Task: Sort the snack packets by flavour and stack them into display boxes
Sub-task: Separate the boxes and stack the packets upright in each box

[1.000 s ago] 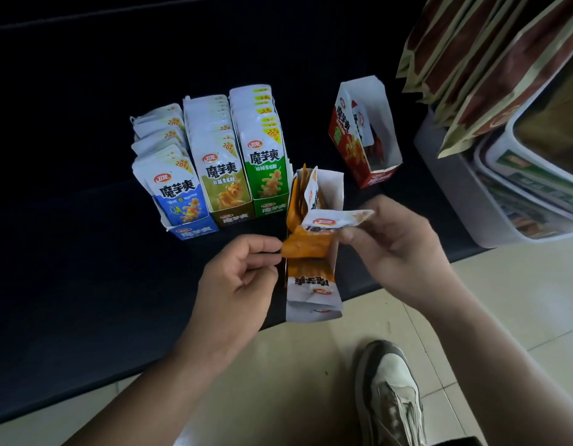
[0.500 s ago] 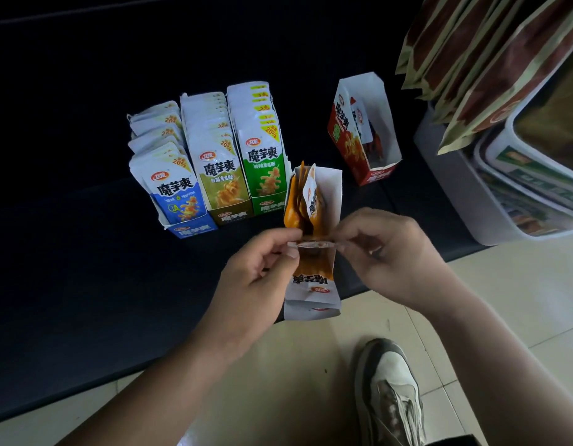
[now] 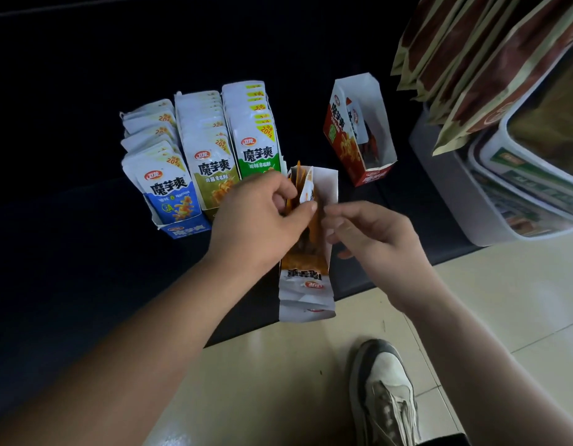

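Two grips at the orange-and-white cardboard display box point(image 3: 306, 280), lying lengthwise ahead: left hand point(image 3: 262, 214) apparently pinches its orange foil packets point(image 3: 314, 225); right hand point(image 3: 372, 239) released alongside.

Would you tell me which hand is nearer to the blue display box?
Left. The left hand is just right of the blue display box; the right hand lies farther right, beyond the orange display box.

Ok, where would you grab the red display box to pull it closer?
I'd pinch its tall rear wall from above: the red display box stands upright and open-topped, bare white wall showing above its few packets; the front lip is low.
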Demonstrator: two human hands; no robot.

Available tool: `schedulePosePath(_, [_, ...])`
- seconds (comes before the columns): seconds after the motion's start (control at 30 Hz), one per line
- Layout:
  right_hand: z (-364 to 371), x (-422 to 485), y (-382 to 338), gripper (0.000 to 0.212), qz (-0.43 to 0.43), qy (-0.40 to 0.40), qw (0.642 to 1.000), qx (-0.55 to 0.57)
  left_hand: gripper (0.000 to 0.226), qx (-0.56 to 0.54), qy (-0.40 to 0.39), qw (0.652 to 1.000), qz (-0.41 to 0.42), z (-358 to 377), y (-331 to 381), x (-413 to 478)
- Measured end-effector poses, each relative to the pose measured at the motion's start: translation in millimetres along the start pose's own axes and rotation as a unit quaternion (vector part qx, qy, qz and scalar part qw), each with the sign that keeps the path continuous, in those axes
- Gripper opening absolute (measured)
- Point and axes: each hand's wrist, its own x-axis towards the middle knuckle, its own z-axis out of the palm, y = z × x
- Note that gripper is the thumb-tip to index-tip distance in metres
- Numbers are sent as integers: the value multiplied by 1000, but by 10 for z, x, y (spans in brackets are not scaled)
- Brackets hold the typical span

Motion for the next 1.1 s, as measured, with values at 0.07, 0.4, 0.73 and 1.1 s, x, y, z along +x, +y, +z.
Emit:
schedulePosePath(0.07, [-9, -18, 0, 17, 7, 2, 1000, 14, 14, 31, 14, 999, 13, 40, -14, 110])
schedulePosePath(0.4, [-72, 16, -34, 19, 51, 62, 992, 97, 12, -152, -5, 986, -72, -267, 163, -90])
schedulePosePath(0.73, [8, 7, -94, 38, -15, 37, 995, 97, 9, -235, 4, 969, -77, -304, 175, -133])
schedulePosePath(1.1, [-82, -57, -43, 9, -18, -43, 999, -28, 14, -163, -98, 981, 40, -435, -6, -349])
